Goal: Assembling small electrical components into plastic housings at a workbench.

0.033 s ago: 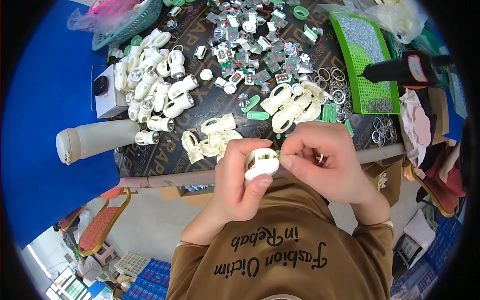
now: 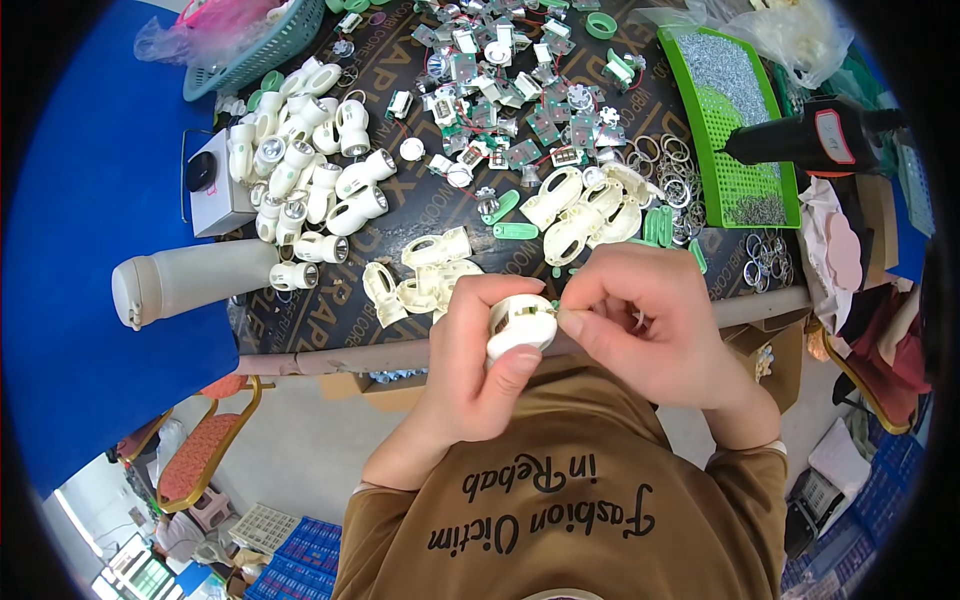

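Note:
In front of my chest, my left hand (image 2: 478, 360) grips a cream-white flashlight casing (image 2: 524, 328) between thumb and fingers. An opening shows in its upper side. My right hand (image 2: 650, 325) is closed in a pinch at the casing's right end, where a sliver of a small green part (image 2: 556, 305) shows at the fingertips. Something pale lies in the curl of its fingers, mostly hidden. Just beyond my left hand are loose cream casing halves (image 2: 432, 262). More casing halves (image 2: 590, 215) lie beyond my right hand, beside green oval pieces (image 2: 515, 231).
Assembled flashlights (image 2: 300, 165) are heaped at left, by a pale bottle (image 2: 200, 283) and a small box (image 2: 218, 190). Circuit parts (image 2: 510, 100) spread across the far middle. Metal rings (image 2: 680, 190), a green tray (image 2: 707, 190) of small metal pieces and a black tool (image 2: 810, 138) are at right.
The casing has turned slightly in my left hand, so its opening looks narrower. The pale thing inside my right fingers shows less. Otherwise both hands stay in place.

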Action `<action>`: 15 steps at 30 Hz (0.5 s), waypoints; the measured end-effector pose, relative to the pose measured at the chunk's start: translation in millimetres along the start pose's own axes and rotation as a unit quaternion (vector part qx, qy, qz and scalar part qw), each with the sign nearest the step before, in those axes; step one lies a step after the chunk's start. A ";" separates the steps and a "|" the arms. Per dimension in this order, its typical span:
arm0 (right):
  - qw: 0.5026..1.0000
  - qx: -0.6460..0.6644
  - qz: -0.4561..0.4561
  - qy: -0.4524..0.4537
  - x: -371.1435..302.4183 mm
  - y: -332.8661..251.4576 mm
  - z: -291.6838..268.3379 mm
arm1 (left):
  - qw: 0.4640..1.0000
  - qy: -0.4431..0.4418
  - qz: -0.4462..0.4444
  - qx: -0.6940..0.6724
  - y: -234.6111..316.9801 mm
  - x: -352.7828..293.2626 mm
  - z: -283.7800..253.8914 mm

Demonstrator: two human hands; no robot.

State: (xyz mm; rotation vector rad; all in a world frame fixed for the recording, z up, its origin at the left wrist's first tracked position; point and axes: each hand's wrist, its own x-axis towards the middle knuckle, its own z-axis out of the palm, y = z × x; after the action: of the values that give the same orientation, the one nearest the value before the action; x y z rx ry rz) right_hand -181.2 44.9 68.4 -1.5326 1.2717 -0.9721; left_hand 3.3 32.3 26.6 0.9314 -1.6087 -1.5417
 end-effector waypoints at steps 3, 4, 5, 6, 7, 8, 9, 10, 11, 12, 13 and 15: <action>0.996 -0.064 -0.059 0.033 -1.1 1.7 7.0 | 0.994 -0.014 -0.054 -0.096 -3.1 1.1 -2.9; 0.986 -0.116 -0.104 0.061 -2.3 3.3 10.2 | 0.991 -0.026 -0.050 -0.123 -3.6 2.7 -2.5; 0.986 -0.116 -0.103 0.061 -3.2 4.1 12.9 | 0.991 -0.027 -0.050 -0.124 -3.4 3.4 -0.8; 0.981 -0.131 -0.115 0.084 -4.1 4.8 15.4 | 0.985 -0.026 -0.055 -0.162 -3.0 4.2 1.9; 0.976 -0.143 -0.128 0.105 -4.6 5.6 17.3 | 0.978 -0.024 -0.060 -0.199 -2.5 4.3 3.8; 0.976 -0.143 -0.128 0.105 -5.1 6.6 18.0 | 0.978 -0.024 -0.060 -0.198 -2.6 3.9 5.0; 0.975 -0.140 -0.137 0.108 -5.7 7.8 18.1 | 0.972 -0.024 -0.064 -0.223 -2.7 3.4 6.0; 0.973 -0.138 -0.145 0.111 -6.5 9.3 18.3 | 0.966 -0.024 -0.069 -0.247 -2.8 3.0 6.6; 0.974 -0.137 -0.145 0.111 -7.0 12.0 19.0 | 0.966 -0.024 -0.069 -0.247 -2.5 3.1 6.9; 0.976 -0.112 -0.148 0.118 -7.1 15.5 19.8 | 0.956 -0.025 -0.082 -0.282 -2.1 3.5 7.1; 0.977 -0.086 -0.152 0.123 -6.8 18.4 19.9 | 0.943 -0.026 -0.095 -0.317 -2.0 3.8 7.1; 0.982 -0.063 -0.141 0.106 -7.5 23.9 15.5 | 0.935 -0.028 -0.102 -0.339 -2.5 4.7 7.4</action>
State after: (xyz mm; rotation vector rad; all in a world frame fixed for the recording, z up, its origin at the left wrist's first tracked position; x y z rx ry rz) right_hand -174.6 52.9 40.8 -1.7798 1.3056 -1.2860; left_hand -5.4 31.8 23.9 0.6732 -0.9034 -2.0862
